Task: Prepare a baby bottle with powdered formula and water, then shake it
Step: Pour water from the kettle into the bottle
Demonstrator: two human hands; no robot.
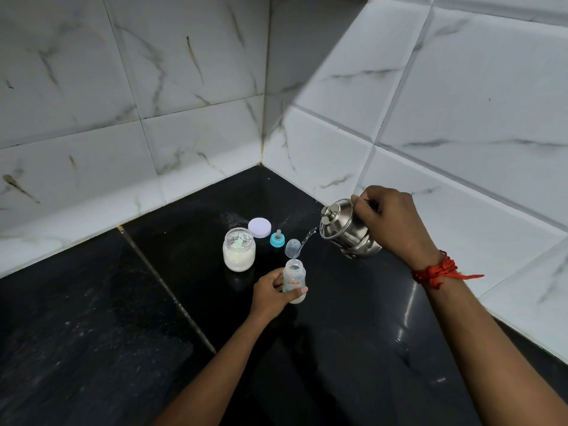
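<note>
Head view: the left hand [270,292] curls round the open bottle [294,279], held upright near the middle of the black counter [92,333]. The right hand [393,222] grips a tilted steel jug [344,230] (red thread [436,270] at the wrist), and water [307,238] streams from it down to the bottle's mouth. Just behind sit an open powder jar [239,249], its lid [260,227], a blue teat [277,239] and a clear cap [292,248].

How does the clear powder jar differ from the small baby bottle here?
The clear jar of white powder is wide, squat and stands untouched; the small clear baby bottle is slimmer and gripped by the left hand. The jar holds powder; the bottle is taking water from the steel jug. Both are upright and uncapped.
</note>
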